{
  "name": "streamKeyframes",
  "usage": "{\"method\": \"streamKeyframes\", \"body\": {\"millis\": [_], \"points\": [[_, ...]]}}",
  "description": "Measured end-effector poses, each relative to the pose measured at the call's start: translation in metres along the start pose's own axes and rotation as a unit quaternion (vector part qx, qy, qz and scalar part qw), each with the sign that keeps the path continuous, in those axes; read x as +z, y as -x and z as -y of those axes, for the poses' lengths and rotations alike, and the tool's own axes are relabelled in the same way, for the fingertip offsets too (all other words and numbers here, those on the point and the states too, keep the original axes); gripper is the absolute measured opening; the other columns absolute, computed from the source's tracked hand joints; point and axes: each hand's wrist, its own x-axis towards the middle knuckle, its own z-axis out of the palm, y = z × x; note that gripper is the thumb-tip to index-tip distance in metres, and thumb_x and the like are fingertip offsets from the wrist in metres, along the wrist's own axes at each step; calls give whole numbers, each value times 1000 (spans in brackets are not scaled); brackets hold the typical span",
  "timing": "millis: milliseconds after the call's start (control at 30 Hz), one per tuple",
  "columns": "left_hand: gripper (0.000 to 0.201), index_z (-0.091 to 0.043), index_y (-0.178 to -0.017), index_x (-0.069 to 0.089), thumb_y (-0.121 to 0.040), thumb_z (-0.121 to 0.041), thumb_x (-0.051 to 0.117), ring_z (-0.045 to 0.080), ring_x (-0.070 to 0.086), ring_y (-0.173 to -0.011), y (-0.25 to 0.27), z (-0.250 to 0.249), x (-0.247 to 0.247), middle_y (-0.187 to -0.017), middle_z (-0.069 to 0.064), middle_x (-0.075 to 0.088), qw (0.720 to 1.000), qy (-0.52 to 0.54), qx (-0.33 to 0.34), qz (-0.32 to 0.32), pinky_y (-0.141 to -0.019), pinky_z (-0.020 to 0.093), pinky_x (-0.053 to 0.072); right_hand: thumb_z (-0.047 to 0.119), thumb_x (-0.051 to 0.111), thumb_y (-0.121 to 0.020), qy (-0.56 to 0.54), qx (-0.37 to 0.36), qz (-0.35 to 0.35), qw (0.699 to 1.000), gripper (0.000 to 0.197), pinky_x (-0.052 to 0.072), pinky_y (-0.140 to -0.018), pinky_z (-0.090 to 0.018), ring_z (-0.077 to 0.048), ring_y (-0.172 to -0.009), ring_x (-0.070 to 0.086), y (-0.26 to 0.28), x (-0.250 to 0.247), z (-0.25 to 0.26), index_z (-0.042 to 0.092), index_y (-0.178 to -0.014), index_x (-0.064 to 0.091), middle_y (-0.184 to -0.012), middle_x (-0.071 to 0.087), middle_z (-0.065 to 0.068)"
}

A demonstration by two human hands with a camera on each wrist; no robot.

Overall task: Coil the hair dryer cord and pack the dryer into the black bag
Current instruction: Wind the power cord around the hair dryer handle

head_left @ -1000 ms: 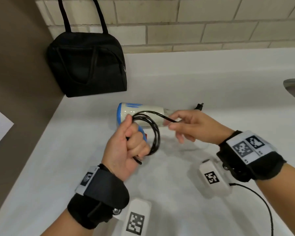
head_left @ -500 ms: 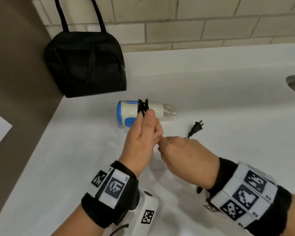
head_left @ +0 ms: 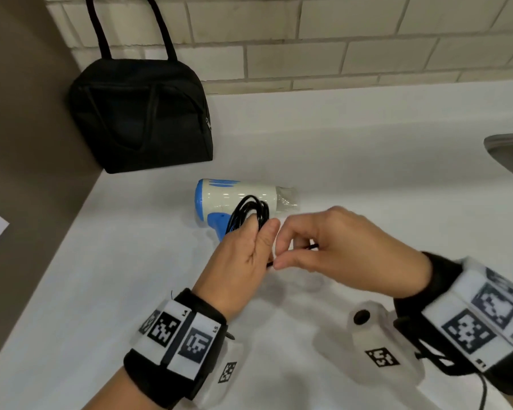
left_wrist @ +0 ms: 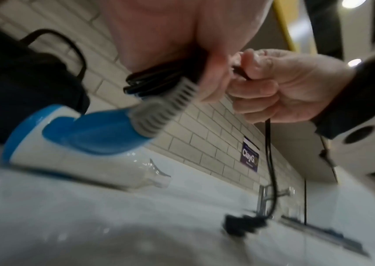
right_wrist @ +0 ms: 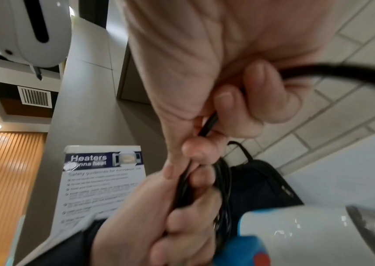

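Note:
A white and blue hair dryer (head_left: 237, 198) lies on its side on the white counter (head_left: 131, 276), nozzle to the right. My left hand (head_left: 243, 250) grips the coiled black cord (head_left: 249, 211) just in front of the dryer's blue handle (left_wrist: 100, 133). My right hand (head_left: 332, 247) is right beside it, fingers curled round the loose end of the cord (right_wrist: 341, 71). From that hand the cord hangs down to the plug (left_wrist: 241, 225), which lies on the counter. The black bag (head_left: 139, 113) stands against the tiled wall at the back left, closed as far as I can see.
A steel sink's rim (head_left: 510, 149) shows at the right edge. A brown side wall (head_left: 21, 143) bounds the counter on the left, with a printed notice (right_wrist: 102, 183) on it. A tap (left_wrist: 261, 199) stands further along the counter.
My right hand has swung over from below to the right of the left hand, carrying the cord end round the coil. The plug, visible on the counter earlier, is now hidden under it in the head view.

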Motion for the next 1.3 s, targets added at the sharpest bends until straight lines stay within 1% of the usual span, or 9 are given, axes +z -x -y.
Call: {"method": "streamKeyframes", "body": {"millis": [133, 267, 367, 433, 533, 667, 900, 1167, 1300], "points": [[36, -21, -57, 39, -80, -49, 39, 2, 36, -35, 4, -5, -4, -37, -10, 38, 985, 155, -70, 25, -41, 6, 30, 28, 72, -71, -65, -48, -12, 997, 32, 35, -53, -12, -3, -52, 45, -5, -16, -10, 26, -93, 48, -59, 51, 9], [31, -25, -52, 40, -64, -45, 60, 2, 29, -34, 2, -8, -11, -37, -13, 33, 978, 190, -40, 78, -39, 8, 25, 30, 70, -73, 84, -81, -2, 993, 58, 45, -66, -24, -4, -77, 52, -17, -2, -19, 35, -124, 42, -92, 49, 3], [37, -6, -58, 42, -56, -34, 66, 0, 27, -36, 1, -6, -14, -43, -14, 31, 965, 229, -51, 113, -38, 9, 26, 28, 60, -77, 30, -114, -42, 992, 26, 46, -64, -31, -13, -74, 53, -31, 7, -21, 22, -102, 58, -93, 49, 2], [21, -13, -55, 52, -60, -28, 66, 2, 25, -32, 1, -4, -15, -37, -12, 31, 951, 274, -76, 124, -36, 13, 25, 20, 58, -78, -42, -107, -43, 992, 10, 47, -62, -29, -15, -67, 57, -42, 12, -25, 13, -84, 60, -84, 59, -4], [26, -21, -50, 53, -75, -23, 56, 3, 19, -28, -1, 1, -16, -33, -13, 24, 930, 337, -122, 86, -36, 16, 27, -2, 55, -80, -177, -31, -10, 984, 23, 48, -50, -19, -8, -51, 56, -53, 21, -29, 19, -71, 50, -60, 58, 1], [33, -17, -56, 41, -82, -35, 52, 6, 33, -33, -7, 9, -12, -38, -10, 29, 905, 385, -182, -4, -50, 21, 47, 2, 48, -85, -211, 8, -55, 976, 25, 42, -39, -21, -12, -41, 47, -61, 34, -26, 26, -81, 45, -55, 52, -3], [27, -14, -73, 50, -92, -30, 40, 6, 27, -35, -10, 12, -5, -34, -10, 27, 912, 344, -193, -110, -46, 17, 46, 7, 40, -89, -126, -11, -105, 986, 21, 43, -59, -33, -27, -58, 54, -73, 52, -25, 13, -109, 40, -69, 60, -26], [39, -17, -58, 37, -93, -33, 32, 4, 22, -19, -12, 15, -12, -27, -9, 26, 792, 566, -222, -61, -30, 14, 22, 1, 42, -90, -265, -8, -41, 963, 19, 37, -50, -4, 12, -50, 52, -71, 47, -17, 18, -98, 47, -54, 59, 21], [35, -17, -59, 41, -88, -35, 34, 5, 25, -16, -9, 16, -13, -26, -6, 29, 773, 596, -214, -40, -29, 15, 20, 13, 49, -89, -310, 18, -27, 950, 17, 35, -35, -14, -8, -43, 47, -66, 45, -21, 24, -103, 49, -46, 53, 13]]}}
